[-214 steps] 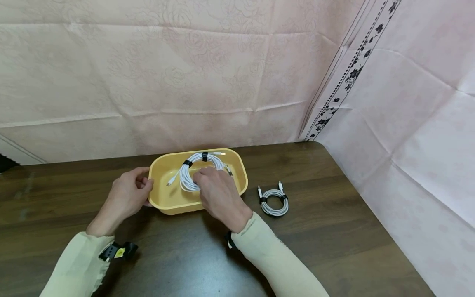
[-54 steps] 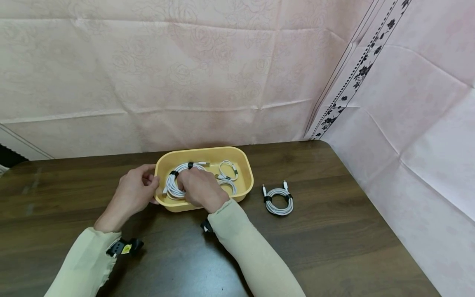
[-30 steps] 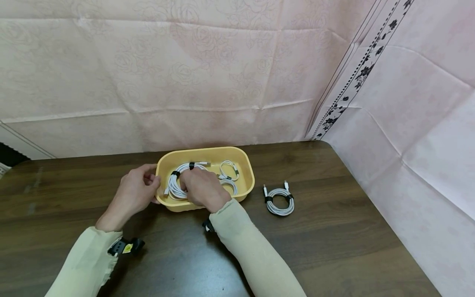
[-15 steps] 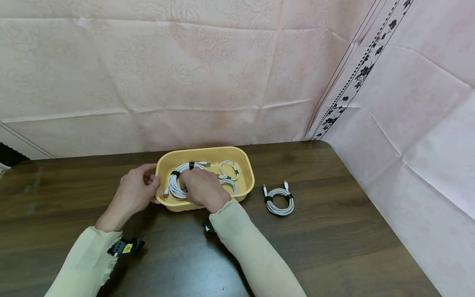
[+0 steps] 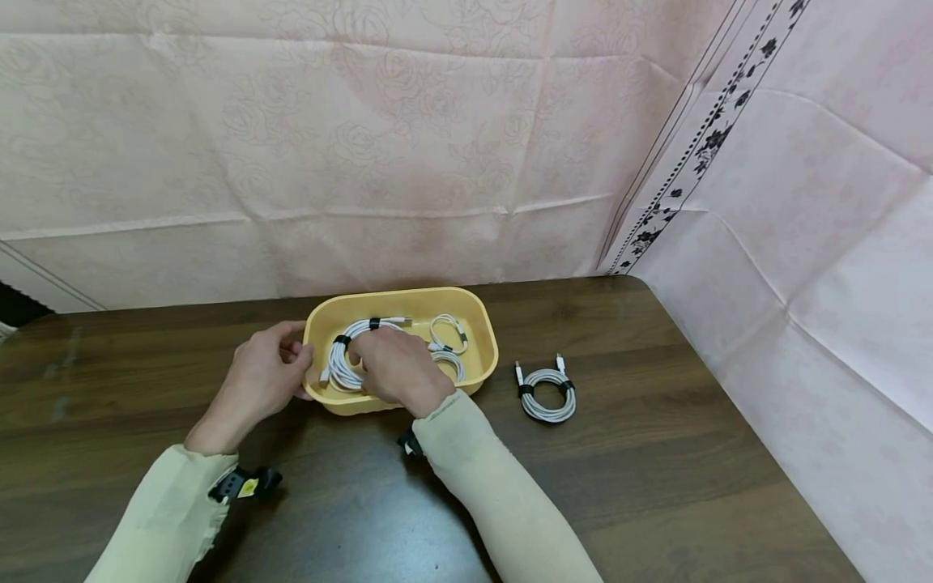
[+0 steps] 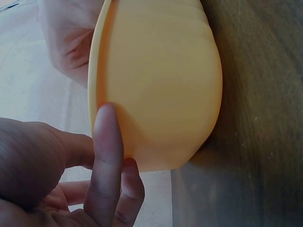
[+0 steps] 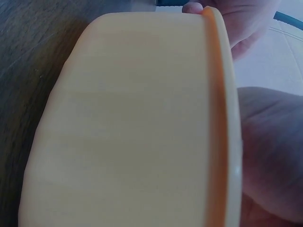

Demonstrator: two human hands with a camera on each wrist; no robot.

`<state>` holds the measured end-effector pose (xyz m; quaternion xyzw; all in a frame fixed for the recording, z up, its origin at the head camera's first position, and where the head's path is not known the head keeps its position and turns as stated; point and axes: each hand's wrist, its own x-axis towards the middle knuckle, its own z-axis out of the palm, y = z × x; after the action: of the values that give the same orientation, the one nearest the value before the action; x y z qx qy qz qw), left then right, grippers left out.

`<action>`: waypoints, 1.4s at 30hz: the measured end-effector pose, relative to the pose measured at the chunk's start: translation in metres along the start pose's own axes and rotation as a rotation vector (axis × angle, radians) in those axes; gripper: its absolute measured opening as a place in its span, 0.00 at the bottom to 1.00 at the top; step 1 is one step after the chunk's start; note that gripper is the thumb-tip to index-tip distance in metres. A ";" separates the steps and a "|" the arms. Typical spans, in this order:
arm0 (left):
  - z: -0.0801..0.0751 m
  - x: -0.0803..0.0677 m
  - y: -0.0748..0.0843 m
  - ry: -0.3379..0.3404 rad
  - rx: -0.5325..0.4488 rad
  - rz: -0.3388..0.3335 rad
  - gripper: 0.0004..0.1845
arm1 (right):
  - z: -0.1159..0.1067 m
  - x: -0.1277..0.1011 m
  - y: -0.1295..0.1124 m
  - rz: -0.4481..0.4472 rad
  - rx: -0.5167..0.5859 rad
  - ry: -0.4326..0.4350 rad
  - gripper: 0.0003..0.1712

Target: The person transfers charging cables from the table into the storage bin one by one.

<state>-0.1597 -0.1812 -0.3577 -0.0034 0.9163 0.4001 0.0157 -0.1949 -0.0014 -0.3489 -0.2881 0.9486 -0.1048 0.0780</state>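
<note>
A yellow plastic bin (image 5: pixel 423 301) stands near the table's back edge. My left hand (image 5: pixel 266 372) pinches its left rim; in the left wrist view one finger (image 6: pixel 108 137) lies along the outer wall. My right hand (image 5: pixel 397 368) reaches over the front rim, curled at a large white cable coil (image 5: pixel 338 364) with black ties in the left part. It grips this coil, though its fingertips are hidden. Right of that hand, inside the bin, lie a small looped white cable (image 5: pixel 446 348) and part of another coil (image 5: pixel 456 366). The right wrist view mostly shows the bin's outer wall (image 7: pixel 128 118).
On the table to the right of the bin rests a grey-white cable coil (image 5: pixel 548 414) with black ties. A patterned cloth (image 5: pixel 437 146) hangs behind the wooden table (image 5: pixel 656 453), and another stretch of cloth (image 5: pixel 838 243) borders the right side.
Since the oldest frame, my right hand has shifted the large coil leftward in the bin, and the smaller cables on the right have come into sight. Over the last second, both hands stay put.
</note>
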 end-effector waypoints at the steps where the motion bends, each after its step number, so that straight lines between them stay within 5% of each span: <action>1: 0.000 0.000 0.000 0.000 0.001 0.001 0.26 | 0.000 0.000 0.000 0.003 0.000 0.002 0.07; 42: -0.002 0.000 0.001 -0.020 -0.019 -0.025 0.27 | -0.023 -0.027 0.002 -0.020 -0.023 0.144 0.16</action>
<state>-0.1600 -0.1817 -0.3553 -0.0109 0.9121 0.4087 0.0296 -0.1782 0.0194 -0.3247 -0.2904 0.9499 -0.1152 0.0052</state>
